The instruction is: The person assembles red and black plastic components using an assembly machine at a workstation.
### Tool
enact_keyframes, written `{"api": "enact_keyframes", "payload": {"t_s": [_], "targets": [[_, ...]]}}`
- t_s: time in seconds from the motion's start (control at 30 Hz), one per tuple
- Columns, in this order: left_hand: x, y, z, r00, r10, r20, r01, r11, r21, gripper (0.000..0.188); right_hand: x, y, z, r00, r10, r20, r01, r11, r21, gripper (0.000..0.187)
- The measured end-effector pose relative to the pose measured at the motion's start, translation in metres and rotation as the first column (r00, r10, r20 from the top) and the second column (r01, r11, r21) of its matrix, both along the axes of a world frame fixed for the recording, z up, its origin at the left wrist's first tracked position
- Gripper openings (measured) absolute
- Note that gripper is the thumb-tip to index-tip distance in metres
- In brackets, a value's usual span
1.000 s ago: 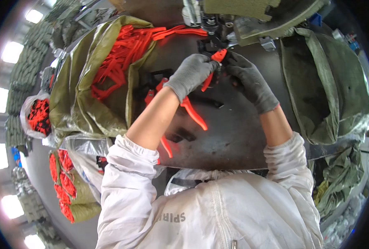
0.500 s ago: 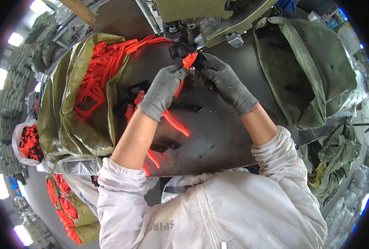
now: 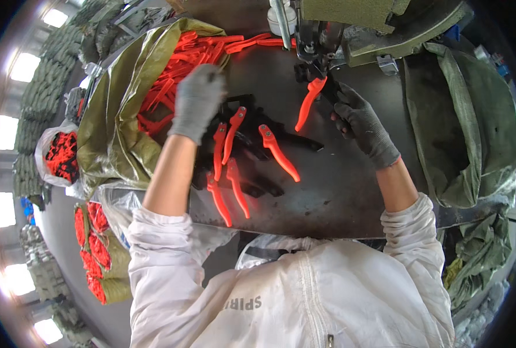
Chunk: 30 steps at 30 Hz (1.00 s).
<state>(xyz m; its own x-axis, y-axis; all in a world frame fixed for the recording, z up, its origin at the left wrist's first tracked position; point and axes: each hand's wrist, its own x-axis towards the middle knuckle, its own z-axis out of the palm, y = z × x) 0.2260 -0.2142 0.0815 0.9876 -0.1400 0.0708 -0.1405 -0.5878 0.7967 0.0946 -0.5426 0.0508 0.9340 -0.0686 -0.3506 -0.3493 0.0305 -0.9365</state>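
Note:
My right hand [image 3: 362, 122], in a grey glove, is wrapped round the black handle of a red-and-black plier-like hand tool. Its red handle [image 3: 308, 104] hangs apart from my palm, and its upper end meets the machine head [image 3: 313, 49]. My left hand [image 3: 198, 101], also gloved, is beside the red handles [image 3: 182, 64] heaped in an olive sack [image 3: 118, 104]. Motion blurs its fingers, so their grip cannot be made out. Between my hands lie several similar tools with red handles [image 3: 280, 153] and black ones [image 3: 301, 140] on the dark metal table [image 3: 333, 203].
A second olive sack [image 3: 464, 122] lies at the table's right side. The green machine body [image 3: 350, 14] overhangs the far edge. At the left are a white bag of red and black parts [image 3: 60, 155] and bundles of red pieces [image 3: 95, 249]. Crumpled sacks [image 3: 478, 249] are at lower right.
My left hand has let go of the tool at the machine and moved left to the red heap. My right hand stays by the machine with the tool. The whole view has shifted.

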Motion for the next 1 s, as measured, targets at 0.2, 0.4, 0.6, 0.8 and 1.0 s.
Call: {"api": "enact_keyframes", "payload": {"t_s": [0.2, 0.4, 0.6, 0.8, 1.0], "targets": [[0.020, 0.302, -0.081, 0.967, 0.157, 0.200, -0.251, 0.448, 0.858, 0.043, 0.006, 0.034, 0.029, 0.995, 0.102, 0.023, -0.104, 0.991, 0.087, 0.051], [0.015, 0.227, -0.068, 0.987, 0.158, 0.017, -0.156, 0.941, 0.300, 0.034, -0.006, 0.019, 0.031, 0.983, 0.051, 0.174, -0.069, 0.993, 0.096, 0.056], [-0.027, 0.070, 0.034, 0.919, 0.109, -0.379, -0.233, 0.925, -0.299, 0.023, -0.009, 0.008, 0.007, 0.998, 0.055, 0.008, -0.055, 0.993, 0.106, 0.056], [-0.066, -0.045, 0.057, 0.837, -0.353, -0.419, 0.232, 0.921, -0.313, 0.030, -0.011, 0.017, -0.017, 0.997, -0.075, 0.024, 0.063, 0.945, 0.321, 0.065], [-0.104, -0.145, 0.057, 0.780, -0.520, -0.347, 0.320, 0.809, -0.494, 0.036, -0.016, 0.033, -0.018, 0.979, -0.072, 0.192, -0.026, 0.885, 0.465, 0.048]]}}
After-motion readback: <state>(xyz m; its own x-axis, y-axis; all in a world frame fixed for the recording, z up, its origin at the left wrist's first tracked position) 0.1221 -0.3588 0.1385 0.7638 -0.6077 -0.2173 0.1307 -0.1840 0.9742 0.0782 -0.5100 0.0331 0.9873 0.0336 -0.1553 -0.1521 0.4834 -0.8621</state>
